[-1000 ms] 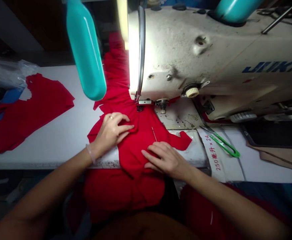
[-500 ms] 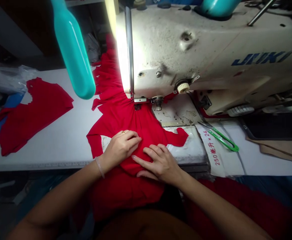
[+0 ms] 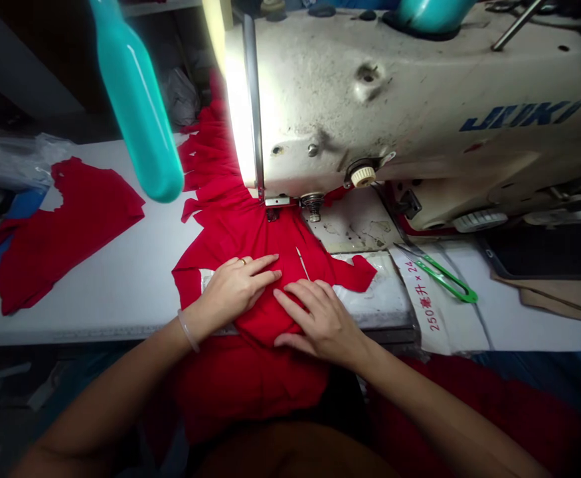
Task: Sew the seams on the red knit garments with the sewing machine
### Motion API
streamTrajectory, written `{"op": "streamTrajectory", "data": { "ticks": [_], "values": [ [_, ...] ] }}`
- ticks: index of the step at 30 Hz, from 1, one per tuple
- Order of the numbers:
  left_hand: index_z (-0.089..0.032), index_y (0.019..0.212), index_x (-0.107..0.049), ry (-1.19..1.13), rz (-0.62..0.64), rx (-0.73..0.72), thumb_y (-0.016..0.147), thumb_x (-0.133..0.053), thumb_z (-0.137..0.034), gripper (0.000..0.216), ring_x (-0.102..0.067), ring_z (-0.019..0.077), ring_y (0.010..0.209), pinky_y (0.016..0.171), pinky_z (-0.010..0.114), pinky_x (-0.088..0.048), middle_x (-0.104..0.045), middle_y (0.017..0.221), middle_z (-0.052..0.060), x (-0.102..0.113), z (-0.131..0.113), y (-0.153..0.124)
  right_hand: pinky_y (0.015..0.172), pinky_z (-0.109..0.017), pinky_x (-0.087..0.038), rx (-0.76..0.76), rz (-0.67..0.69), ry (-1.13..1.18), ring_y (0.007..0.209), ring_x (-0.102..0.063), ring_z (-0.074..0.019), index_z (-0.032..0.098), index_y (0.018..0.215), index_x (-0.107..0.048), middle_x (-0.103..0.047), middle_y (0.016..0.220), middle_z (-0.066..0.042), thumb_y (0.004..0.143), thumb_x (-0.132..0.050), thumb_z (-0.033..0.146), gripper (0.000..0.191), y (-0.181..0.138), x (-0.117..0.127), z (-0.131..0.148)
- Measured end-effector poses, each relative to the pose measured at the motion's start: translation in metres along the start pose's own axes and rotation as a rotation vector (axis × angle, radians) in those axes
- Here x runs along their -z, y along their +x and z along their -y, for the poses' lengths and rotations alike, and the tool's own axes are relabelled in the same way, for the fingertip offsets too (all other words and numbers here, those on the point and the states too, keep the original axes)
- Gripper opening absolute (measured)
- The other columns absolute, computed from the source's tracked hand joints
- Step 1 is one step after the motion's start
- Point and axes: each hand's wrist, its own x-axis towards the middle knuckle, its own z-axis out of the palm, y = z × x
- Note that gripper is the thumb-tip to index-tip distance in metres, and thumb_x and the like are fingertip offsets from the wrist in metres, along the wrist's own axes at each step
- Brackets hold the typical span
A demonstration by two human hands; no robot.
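Observation:
Red fabric runs from under the presser foot of a sewing machine down over the table's front edge. Near the machine it lies in gathered folds. My left hand rests on the cloth with its fingers stretched out, a ring and a wristband on it. Just to its right, my right hand lies on the same cloth, fingers spread. Both hands press the fabric without a grip. A narrow pale sliver shows in the red above my right fingers; whether it is a gap, I cannot tell.
A separate red fabric piece lies on the white table at left. Green-handled thread snips lie at right, near a dark phone-like slab. A turquoise lamp-like part hangs in front at upper left.
My left fingers have straightened and spread. My right hand has shifted slightly, its fingers still on the cloth. The pale sliver in the fabric now shows.

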Motion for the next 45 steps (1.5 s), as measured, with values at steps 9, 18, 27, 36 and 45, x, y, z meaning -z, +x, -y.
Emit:
{"op": "streamTrajectory", "data": {
  "ticks": [9, 18, 27, 36, 45],
  "values": [
    [-0.022, 0.113, -0.071, 0.114, 0.002, -0.006, 0.098, -0.05, -0.02, 0.025, -0.065, 0.0192, 0.086, 0.072, 0.032, -0.048, -0.064, 0.135, 0.004, -0.008, 0.034, 0.02, 0.099, -0.046, -0.047, -0.073, 0.032, -0.051, 0.119, -0.054, -0.0323, 0.005, 0.125, -0.064, -0.061, 0.126, -0.022, 0.094, -0.053, 0.052, 0.057, 0.026, -0.009, -0.012],
    [-0.021, 0.12, -0.068, 0.069, 0.018, 0.025, 0.101, -0.045, -0.024, 0.03, -0.065, 0.0221, 0.101, 0.078, 0.033, -0.048, -0.065, 0.131, 0.007, -0.013, 0.068, 0.038, 0.104, -0.046, -0.045, -0.21, 0.141, -0.067, 0.126, -0.048, -0.0342, 0.004, 0.132, -0.059, -0.057, 0.132, -0.023, 0.097, -0.046, 0.051, 0.06, 0.058, -0.021, -0.025],
    [-0.019, 0.125, -0.063, 0.045, 0.013, 0.245, 0.096, -0.047, -0.023, 0.033, -0.055, 0.0307, 0.12, 0.096, 0.048, -0.041, -0.066, 0.125, 0.01, -0.005, 0.083, 0.049, 0.096, -0.04, -0.047, -0.164, 0.274, 0.069, 0.113, -0.055, -0.0269, 0.014, 0.112, -0.069, -0.063, 0.118, -0.016, 0.1, -0.043, 0.046, 0.044, 0.085, -0.011, -0.035],
    [-0.013, 0.096, -0.07, 0.148, 0.167, 0.207, 0.094, -0.047, -0.022, 0.025, -0.063, 0.0286, 0.1, 0.081, 0.039, -0.047, -0.067, 0.114, 0.014, 0.012, 0.005, 0.038, 0.105, -0.047, -0.04, -0.418, 0.327, -0.084, 0.121, -0.053, -0.0314, 0.012, 0.118, -0.065, -0.06, 0.127, -0.017, 0.093, -0.048, 0.022, 0.032, 0.092, 0.003, -0.08],
    [-0.02, 0.128, -0.061, 0.06, 0.029, 0.331, 0.098, -0.046, -0.038, 0.038, -0.051, 0.0333, 0.119, 0.093, 0.05, -0.038, -0.057, 0.142, 0.008, -0.011, 0.017, 0.034, 0.113, -0.052, -0.035, -0.378, 0.418, -0.008, 0.14, -0.037, -0.0331, 0.009, 0.149, -0.04, -0.036, 0.156, -0.014, 0.096, -0.042, 0.035, 0.06, 0.083, -0.012, -0.075]
  ]
}}
